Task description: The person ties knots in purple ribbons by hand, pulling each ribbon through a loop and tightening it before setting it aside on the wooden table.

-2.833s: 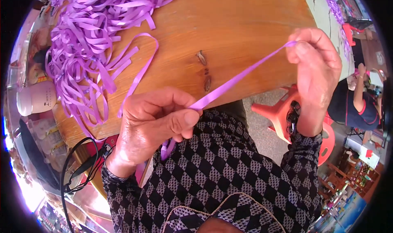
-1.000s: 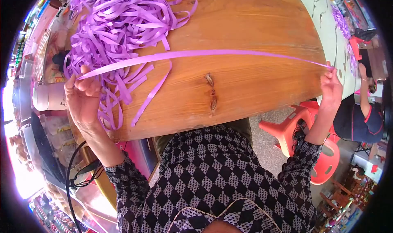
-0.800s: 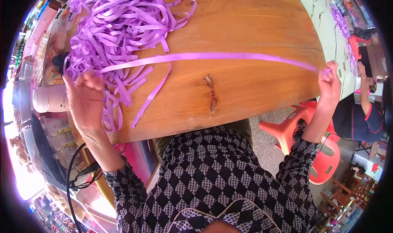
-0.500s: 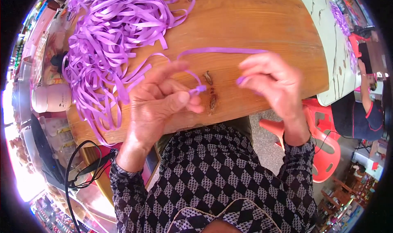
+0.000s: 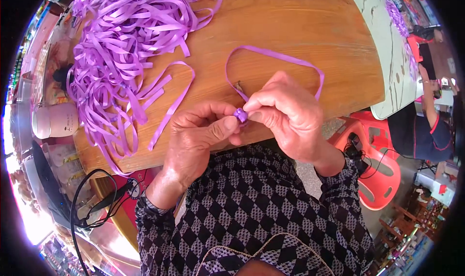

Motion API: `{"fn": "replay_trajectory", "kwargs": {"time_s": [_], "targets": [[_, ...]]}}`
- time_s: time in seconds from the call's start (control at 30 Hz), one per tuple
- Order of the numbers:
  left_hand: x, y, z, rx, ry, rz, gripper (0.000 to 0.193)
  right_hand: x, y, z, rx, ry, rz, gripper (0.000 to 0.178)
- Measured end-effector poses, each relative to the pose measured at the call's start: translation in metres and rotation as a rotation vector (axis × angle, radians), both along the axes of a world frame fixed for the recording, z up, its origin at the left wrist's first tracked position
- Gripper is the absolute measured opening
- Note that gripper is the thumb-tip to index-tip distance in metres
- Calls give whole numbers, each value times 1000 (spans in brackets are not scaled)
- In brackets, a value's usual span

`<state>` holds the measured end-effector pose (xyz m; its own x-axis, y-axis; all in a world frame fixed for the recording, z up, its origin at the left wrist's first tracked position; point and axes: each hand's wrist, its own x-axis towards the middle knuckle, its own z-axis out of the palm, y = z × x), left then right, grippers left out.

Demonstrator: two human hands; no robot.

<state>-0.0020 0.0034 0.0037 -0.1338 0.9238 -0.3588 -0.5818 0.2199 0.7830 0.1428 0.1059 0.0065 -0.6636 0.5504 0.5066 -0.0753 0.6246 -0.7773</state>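
Note:
Between my two hands, close to the table's near edge, is a small bunched knot (image 5: pixel 240 115) of shiny purple ribbon. My left hand (image 5: pixel 196 131) pinches it between thumb and fingers from the left. From the other side my right hand (image 5: pixel 293 116) presses thumb and fingertips against the knot, closed on the ribbon. A length of purple ribbon (image 5: pixel 281 56) loops out over the wood beyond my right hand. One loose strip (image 5: pixel 175 106) curves past my left hand. Fingertips cover part of the knot, so how it is folded cannot be made out.
A large heap of purple ribbons (image 5: pixel 131 33) covers the left of the wooden table (image 5: pixel 300 24). A pale cup-like container (image 5: pixel 55 121) and black cables (image 5: pixel 80 198) are at left. At right stand a white marbled table (image 5: pixel 395 87), an orange-red plastic chair (image 5: pixel 382 179) and another person (image 5: pixel 424 135).
My right hand has come left and down to meet my left hand at the knot. The ribbon it was drawing out to the right now lies in a slack loop.

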Motion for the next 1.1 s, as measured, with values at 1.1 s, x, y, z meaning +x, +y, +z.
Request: {"fn": "replay_trajectory", "kwargs": {"time_s": [1.1], "targets": [[3, -8, 7, -53, 241, 35, 17, -5, -24, -15, -596, 36, -168, 7]]}}
